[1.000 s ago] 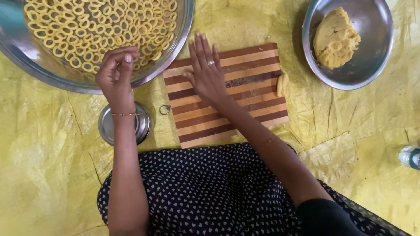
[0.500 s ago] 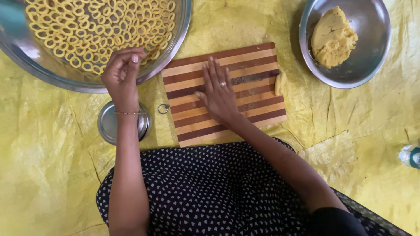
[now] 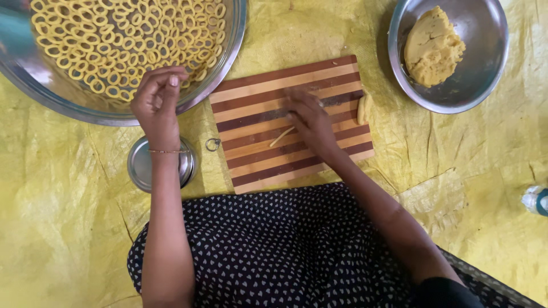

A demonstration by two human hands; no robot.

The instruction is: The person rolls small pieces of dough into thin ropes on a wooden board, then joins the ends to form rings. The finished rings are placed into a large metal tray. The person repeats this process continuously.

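crinkled yellow sheeting (image 3: 57, 228) covers the floor where we sit, our dark dotted dress (image 3: 274, 251) filling the lower middle of the view. on the sheeting lies a striped wooden cutting board (image 3: 257, 165) in brown and pale bands. our right hand (image 3: 311, 120) lies flat on the board, blurred, its grip spread with the palm pressed down; a thin pale strand of dough (image 3: 282, 137) pokes out from under it on the left side. a small stubby piece of dough (image 3: 363, 108) rests at the board's right edge, apart from the hand. our left hand (image 3: 157, 100) hangs at the rim of a large round steel tray (image 3: 34, 97) heaped with small yellow dough rings (image 3: 125, 40); its fingertips are pinched together, though we cannot tell what, if anything, is between them. below that wrist sits a small round steel lid (image 3: 137, 168), and a little metal ring (image 3: 212, 144) lies just beside the board's left edge. at the upper right, a steel bowl (image 3: 485, 63) holds a lump of yellow dough (image 3: 431, 48). a bottle cap end (image 3: 536, 199) shows at the right edge.
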